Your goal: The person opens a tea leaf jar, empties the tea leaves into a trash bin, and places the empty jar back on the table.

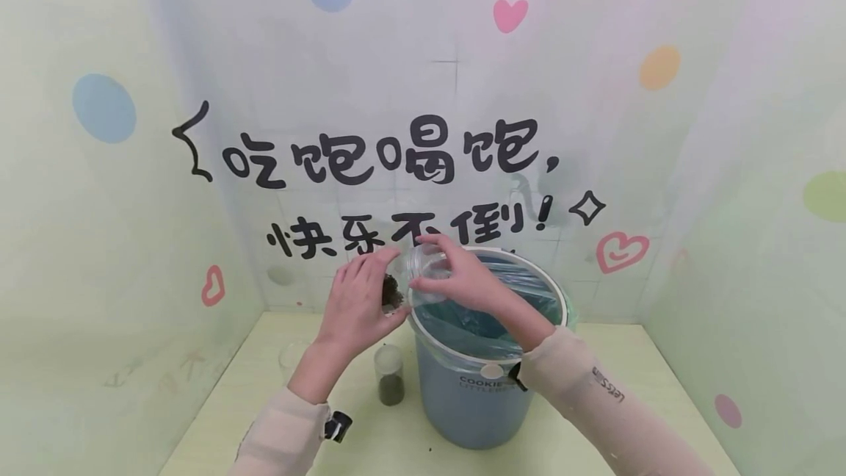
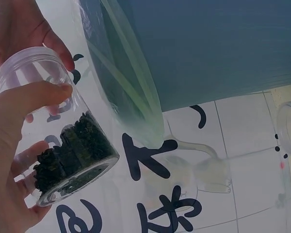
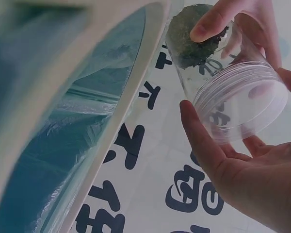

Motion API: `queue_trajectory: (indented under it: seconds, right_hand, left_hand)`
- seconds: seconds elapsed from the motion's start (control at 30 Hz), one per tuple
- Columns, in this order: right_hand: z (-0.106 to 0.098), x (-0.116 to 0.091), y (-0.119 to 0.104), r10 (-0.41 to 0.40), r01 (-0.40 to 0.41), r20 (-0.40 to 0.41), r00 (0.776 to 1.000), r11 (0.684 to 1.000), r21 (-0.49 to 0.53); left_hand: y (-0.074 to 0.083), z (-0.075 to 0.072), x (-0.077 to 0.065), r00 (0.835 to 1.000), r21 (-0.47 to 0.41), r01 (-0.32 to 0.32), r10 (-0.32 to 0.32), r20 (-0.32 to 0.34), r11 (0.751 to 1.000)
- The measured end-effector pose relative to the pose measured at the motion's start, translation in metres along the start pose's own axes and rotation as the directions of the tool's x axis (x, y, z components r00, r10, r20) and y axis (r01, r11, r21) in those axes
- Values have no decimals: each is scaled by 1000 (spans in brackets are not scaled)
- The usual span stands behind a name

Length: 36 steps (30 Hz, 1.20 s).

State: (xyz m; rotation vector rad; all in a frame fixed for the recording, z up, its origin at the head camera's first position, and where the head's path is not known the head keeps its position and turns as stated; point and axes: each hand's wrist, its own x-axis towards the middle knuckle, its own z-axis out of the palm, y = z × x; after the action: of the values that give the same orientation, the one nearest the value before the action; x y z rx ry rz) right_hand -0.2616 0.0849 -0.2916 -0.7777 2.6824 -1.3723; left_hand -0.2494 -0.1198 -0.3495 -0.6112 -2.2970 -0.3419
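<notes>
A clear jar (image 1: 418,264) with dark dried leaves (image 2: 80,148) at its base end is held tilted beside the upper rim of a blue bin. My left hand (image 1: 357,300) grips the jar's body, thumb laid across its side in the left wrist view. From the other end, my right hand (image 1: 465,274) holds the ridged, transparent top (image 3: 242,99), fingers curved about its edge. The leaves stay gathered at the far end from that top. In the head view, fingers hide much of the jar.
The blue bin (image 1: 472,413) has a pale rim and a greenish plastic liner (image 1: 529,285). Left of it on the table (image 1: 370,454) stands a small clear jar (image 1: 390,377) of dark contents. Another clear container (image 1: 288,355) is partly behind my left arm. A printed curtain hangs behind.
</notes>
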Motion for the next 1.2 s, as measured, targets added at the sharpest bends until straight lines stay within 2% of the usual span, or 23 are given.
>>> queue_trajectory:
  seconds: [0.13, 0.23, 0.37, 0.53, 0.63, 0.73, 0.83, 0.97, 1.1, 1.2]
  right_hand:
    - [-1, -1, 4, -89, 88, 27, 996, 996, 9]
    - [-1, -2, 5, -92, 93, 36, 995, 996, 1]
    - [1, -2, 2, 2, -2, 14, 1000, 1000, -29]
    - [4, -2, -1, 163, -163, 1, 987, 986, 26]
    - [4, -2, -2, 211, -210, 4, 978, 975, 70]
    - [4, -2, -2, 216, -216, 9, 976, 972, 97]
    - [2, -3, 0, 171, -172, 18, 985, 982, 79]
    - [-1, -4, 5, 22, -23, 44, 999, 1000, 16]
    - [-3, -5, 10, -128, 123, 104, 986, 991, 47]
    - [-3, -6, 12, -150, 141, 136, 979, 987, 76]
  left_hand:
    - [0, 0, -1, 1000, 6, -2, 2, -1, 1000]
    - [0, -1, -1, 1000, 6, -1, 1, -2, 1000]
    - [1, -2, -2, 1000, -10, 5, -5, -14, 1000]
    - [2, -4, -3, 999, -14, -7, 7, -36, 1000]
    - [2, -4, -4, 999, -4, -25, 24, -42, 1000]
    - [2, -3, -5, 998, 12, -41, 41, -44, 999]
    - [0, -2, -7, 998, 23, -50, 51, -43, 999]
    - [-1, -1, -8, 998, 28, -56, 57, -40, 998]
    - [-2, -1, -9, 998, 26, -51, 52, -39, 998]
    - [-2, -1, -9, 998, 20, -46, 47, -37, 999]
